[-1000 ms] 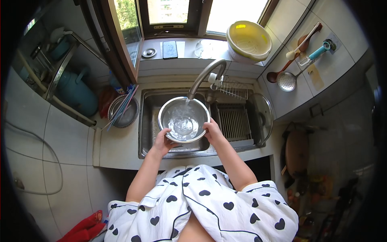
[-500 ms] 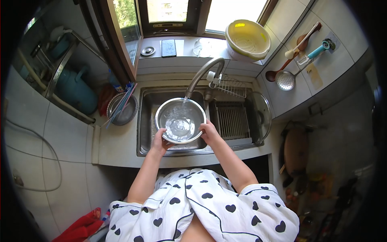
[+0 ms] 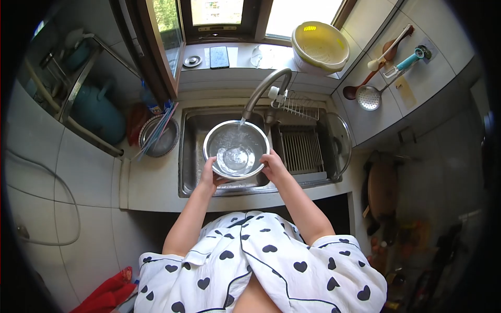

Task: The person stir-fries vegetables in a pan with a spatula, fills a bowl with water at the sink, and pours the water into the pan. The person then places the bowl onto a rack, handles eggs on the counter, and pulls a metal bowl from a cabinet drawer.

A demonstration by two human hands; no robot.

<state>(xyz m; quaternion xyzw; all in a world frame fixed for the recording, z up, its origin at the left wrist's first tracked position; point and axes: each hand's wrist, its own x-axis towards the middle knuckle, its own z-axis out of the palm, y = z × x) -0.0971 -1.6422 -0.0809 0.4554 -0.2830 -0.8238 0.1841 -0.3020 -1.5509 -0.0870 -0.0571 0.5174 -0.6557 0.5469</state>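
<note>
Left hand (image 3: 210, 176) and right hand (image 3: 273, 166) are curled closed on the rim of a round, glossy metal bowl (image 3: 237, 177) at mid-frame, over the sink (image 3: 191, 156). Bare steel leaves room left of it; the curved tap (image 3: 254, 101) crowds its upper edge, pouring rippling water (image 3: 232, 141). A slatted rack (image 3: 300, 149) lies right.

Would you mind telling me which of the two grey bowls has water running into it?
The bowl gripped by the left hand and right hand, beneath the faucet; the other bowl stands on the counter, thin sticks across it.
</note>
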